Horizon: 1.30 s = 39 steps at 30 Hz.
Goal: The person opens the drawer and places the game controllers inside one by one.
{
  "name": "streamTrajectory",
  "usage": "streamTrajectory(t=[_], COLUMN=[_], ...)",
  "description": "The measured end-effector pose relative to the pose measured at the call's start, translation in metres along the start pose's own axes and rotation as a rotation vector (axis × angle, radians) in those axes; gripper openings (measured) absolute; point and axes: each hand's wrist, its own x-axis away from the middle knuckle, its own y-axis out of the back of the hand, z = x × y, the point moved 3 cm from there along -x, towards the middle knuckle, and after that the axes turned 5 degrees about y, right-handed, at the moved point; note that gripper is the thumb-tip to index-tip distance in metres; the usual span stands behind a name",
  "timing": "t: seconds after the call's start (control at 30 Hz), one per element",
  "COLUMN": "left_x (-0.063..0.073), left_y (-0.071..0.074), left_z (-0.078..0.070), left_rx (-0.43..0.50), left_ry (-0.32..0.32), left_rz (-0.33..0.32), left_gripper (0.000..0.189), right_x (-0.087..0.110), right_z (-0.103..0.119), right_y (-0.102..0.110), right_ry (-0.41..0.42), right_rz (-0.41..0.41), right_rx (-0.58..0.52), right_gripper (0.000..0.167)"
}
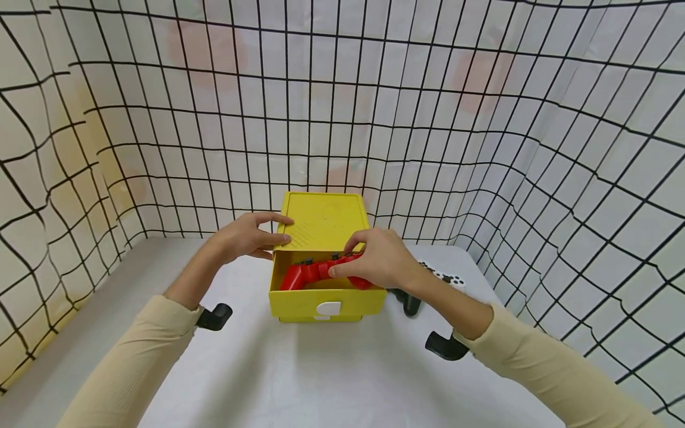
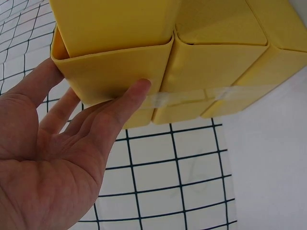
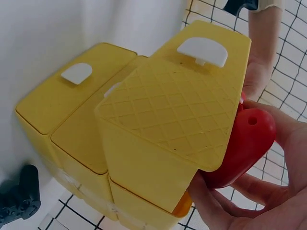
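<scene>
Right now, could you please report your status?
Right hand gripping red controller. Controller partly inside open top drawer. Left hand against yellow unit. No obstruction visible.

Your head camera looks forward and down over the desk [image 1: 257, 380], seeing the yellow box [image 1: 299, 304] farther off between both forearms [image 1: 187, 279]. Your left wrist camera looks past your left fingers [image 2: 123, 104] at the box's side up close; your right one, also near, faces its white tabs [image 3: 204, 51], sharing the red controller [image 3: 244, 143] with the head view.
</scene>
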Motion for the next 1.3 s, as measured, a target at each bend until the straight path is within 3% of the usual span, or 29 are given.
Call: streamTrajectory(t=[0.63, 1.3], left_x=[-0.001, -0.001], left_y=[0.001, 0.000], left_z=[0.001, 0.000], left_rx=[0.010, 0.012], left_ry=[-0.003, 0.006], left_rz=[-0.002, -0.002], left_gripper=[0.059, 0.059], right_x=[0.004, 0.006], right_z=[-0.001, -0.011], right_y=[0.009, 0.005], right_ry=[-0.046, 0.005], right_rz=[0.146, 0.032], right_rx=[-0.056, -0.093], right_gripper=[0.045, 0.037])
